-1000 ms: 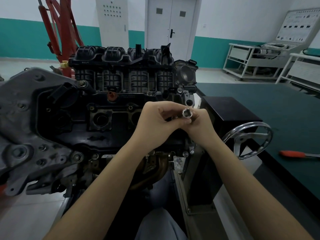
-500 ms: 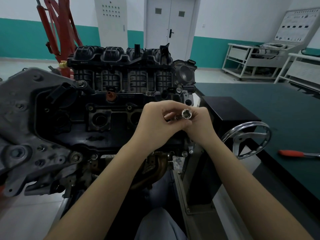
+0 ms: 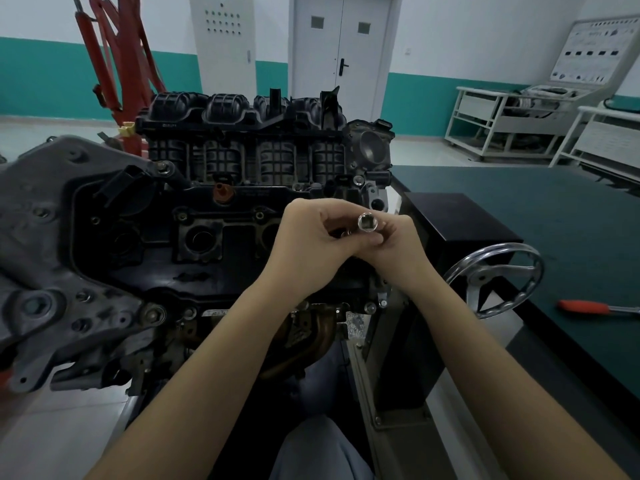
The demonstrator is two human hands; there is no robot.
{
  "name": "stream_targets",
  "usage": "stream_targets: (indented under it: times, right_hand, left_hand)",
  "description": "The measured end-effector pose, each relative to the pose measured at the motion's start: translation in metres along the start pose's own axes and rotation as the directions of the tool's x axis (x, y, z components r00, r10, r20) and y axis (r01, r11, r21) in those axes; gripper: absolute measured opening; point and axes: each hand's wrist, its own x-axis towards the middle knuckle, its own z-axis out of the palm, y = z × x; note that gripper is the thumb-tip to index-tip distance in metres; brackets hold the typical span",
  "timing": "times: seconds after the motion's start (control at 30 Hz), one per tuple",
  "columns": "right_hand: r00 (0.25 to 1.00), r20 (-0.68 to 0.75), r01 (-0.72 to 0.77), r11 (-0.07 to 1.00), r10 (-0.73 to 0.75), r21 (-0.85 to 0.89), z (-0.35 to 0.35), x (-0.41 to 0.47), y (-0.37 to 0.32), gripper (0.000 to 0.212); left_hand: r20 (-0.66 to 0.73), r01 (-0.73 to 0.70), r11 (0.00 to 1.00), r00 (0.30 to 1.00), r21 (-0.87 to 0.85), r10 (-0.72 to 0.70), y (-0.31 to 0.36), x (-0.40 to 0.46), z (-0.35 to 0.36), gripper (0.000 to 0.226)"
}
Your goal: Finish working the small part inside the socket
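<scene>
Both my hands meet in front of a black car engine (image 3: 214, 216) mounted on a stand. My right hand (image 3: 398, 247) pinches a shiny metal socket (image 3: 367, 222) with its open end facing me. My left hand (image 3: 308, 237) curls its fingers around a small metal part just left of the socket; most of that part is hidden by the fingers. The hands touch each other above the engine's valve cover.
A chrome handwheel (image 3: 495, 278) sits on the stand at my right. A red-handled tool (image 3: 585, 308) lies on the green-topped bench (image 3: 554, 216). A red engine hoist (image 3: 114, 64) stands behind the engine. White trolleys (image 3: 502, 123) line the far right wall.
The hands stay together; the socket has shifted only slightly in my right fingers. Otherwise nothing has moved.
</scene>
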Motion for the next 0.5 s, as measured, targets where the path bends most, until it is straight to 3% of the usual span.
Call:
stream_targets:
  times: [0.13,0.33,0.5]
  right_hand:
    - [0.999,-0.034,0.001,0.998,-0.003,-0.064,0.0011,-0.0002,0.0004,0.025]
    - [1.0,-0.015,0.002,0.999,-0.003,-0.036,-0.0001,0.0016,0.0004,0.022]
    - [0.998,-0.054,0.022,0.997,-0.026,-0.068,0.0018,-0.0017,-0.0006,0.029]
  left_hand:
    - [0.091,0.011,0.997,0.996,-0.07,-0.005,0.0002,-0.0006,-0.0028,0.027]
    - [-0.051,-0.008,0.999,0.999,0.031,0.01,-0.0037,-0.0024,0.0033,0.02]
    - [0.081,-0.007,0.998,0.997,-0.07,0.013,-0.0037,-0.0019,-0.0027,0.028]
